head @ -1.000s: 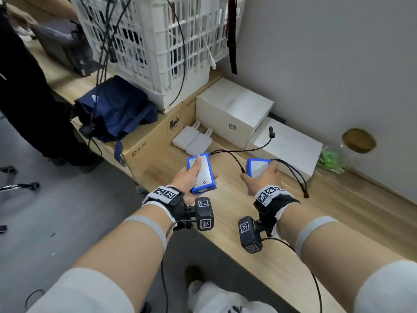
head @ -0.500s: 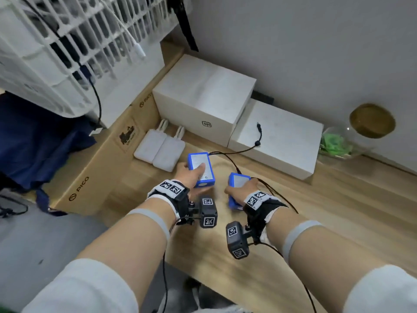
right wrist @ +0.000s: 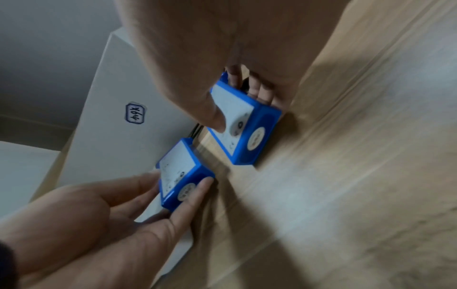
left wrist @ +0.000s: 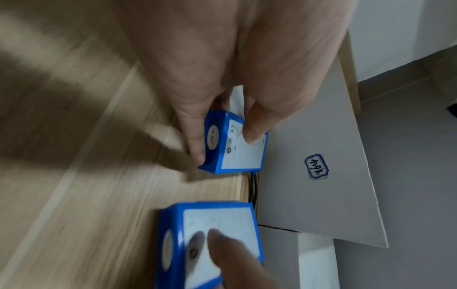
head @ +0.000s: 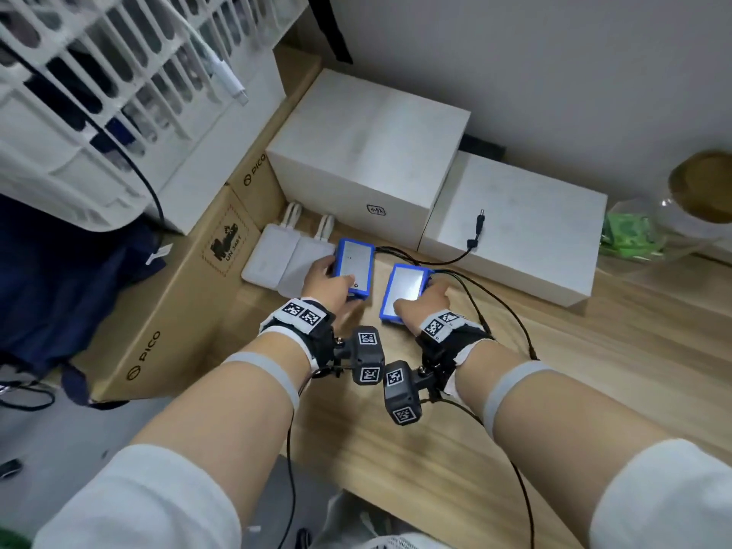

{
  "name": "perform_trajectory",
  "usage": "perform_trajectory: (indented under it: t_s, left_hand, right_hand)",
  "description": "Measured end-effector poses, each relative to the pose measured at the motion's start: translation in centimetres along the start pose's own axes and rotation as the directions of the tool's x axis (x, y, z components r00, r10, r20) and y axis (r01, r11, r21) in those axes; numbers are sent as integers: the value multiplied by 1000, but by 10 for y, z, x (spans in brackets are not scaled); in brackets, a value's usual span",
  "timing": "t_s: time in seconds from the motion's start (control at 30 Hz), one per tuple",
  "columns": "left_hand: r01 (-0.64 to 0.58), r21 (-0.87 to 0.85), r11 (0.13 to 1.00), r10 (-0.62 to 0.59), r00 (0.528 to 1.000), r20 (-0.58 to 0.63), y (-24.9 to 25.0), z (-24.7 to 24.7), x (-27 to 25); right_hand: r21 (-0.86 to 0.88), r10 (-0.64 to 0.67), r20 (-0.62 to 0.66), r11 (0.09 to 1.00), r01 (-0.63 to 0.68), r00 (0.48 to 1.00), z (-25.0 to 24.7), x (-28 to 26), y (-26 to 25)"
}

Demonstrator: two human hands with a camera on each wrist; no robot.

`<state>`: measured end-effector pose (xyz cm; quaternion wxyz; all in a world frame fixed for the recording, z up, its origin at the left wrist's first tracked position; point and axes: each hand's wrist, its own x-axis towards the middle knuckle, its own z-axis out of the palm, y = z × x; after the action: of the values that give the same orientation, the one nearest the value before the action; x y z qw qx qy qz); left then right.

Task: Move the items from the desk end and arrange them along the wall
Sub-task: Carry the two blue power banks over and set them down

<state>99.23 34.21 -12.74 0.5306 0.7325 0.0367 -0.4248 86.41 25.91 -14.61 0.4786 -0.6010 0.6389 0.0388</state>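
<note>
Two blue battery packs with white labels and black cables lie side by side on the wooden desk [head: 594, 370], in front of the white boxes by the wall. My left hand [head: 336, 277] pinches the left pack [head: 354, 263] between thumb and fingers, right beside two white power banks [head: 277, 259]. The left wrist view shows that left hand [left wrist: 225, 146] pinching the near end of its pack [left wrist: 243, 156]. My right hand [head: 420, 295] grips the right pack [head: 404, 285], thumb on its label. In the right wrist view the right hand [right wrist: 238, 106] holds that pack [right wrist: 247, 135].
A tall white box [head: 368, 152] and a flatter white box [head: 515, 227] stand against the wall. A cardboard box [head: 190, 295] with a white crate [head: 119, 93] on it closes off the left. A cork-lidded glass jar [head: 697, 188] stands at the right. A loose cable plug [head: 480, 221] lies on the flat box.
Both hands have carried the blue packs forward to the white boxes and down onto the desk. The left pack now sits against the white power banks.
</note>
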Motion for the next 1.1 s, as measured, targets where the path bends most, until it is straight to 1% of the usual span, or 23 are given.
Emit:
perform_trajectory:
  t_s: [0.1, 0.2, 0.27, 0.4, 0.5, 0.63, 0.7, 0.8, 0.83, 0.97, 1.03, 1.1]
  left_hand:
    - [-61, 9, 998, 61, 998, 19, 6, 0, -3]
    - [-69, 33, 997, 68, 997, 30, 2, -3, 3]
    - [-64, 55, 996, 62, 997, 39, -3, -5, 11]
    - [-101, 166, 981, 96, 995, 35, 8, -6, -7]
    - [-119, 229, 966, 117, 993, 22, 6, -7, -9]
    - [-139, 197, 971, 137, 990, 20, 8, -6, -12]
    - [-143, 195, 970, 141, 990, 22, 8, -4, -16]
    - [-191, 232, 954, 192, 981, 19, 9, 2, -32]
    - [-195, 229, 954, 191, 981, 37, 11, 8, -38]
    - [-169, 131, 977, 148, 977, 155, 24, 36, -72]
    - [-187, 116, 976, 154, 956, 248, 27, 58, -94]
    - [-202, 94, 975, 164, 937, 307, 26, 84, -121]
  right_hand:
    - [169, -40, 36, 985, 33, 999, 3, 2, -13]
    - [300, -45, 84, 954, 17, 995, 5, 8, -22]
    - [348, -61, 120, 937, 16, 991, 0, 3, -27]
    - [393, -112, 165, 919, 39, 980, -4, -2, -26]
    - [394, -117, 178, 918, 39, 977, -4, -7, -20]
    - [351, -142, 156, 933, 80, 978, -18, -18, -16]
    - [391, -134, 178, 919, 55, 975, -26, -25, -13]
    - [409, -105, 207, 913, 12, 973, -41, -36, -3]
    - [419, -103, 210, 908, 5, 972, -49, -41, 1]
    - [467, -118, 179, 884, 21, 977, -92, -60, 20]
    - [502, -138, 158, 864, 41, 978, -119, -71, 33]
    - [530, -162, 124, 845, 73, 979, -149, -82, 55]
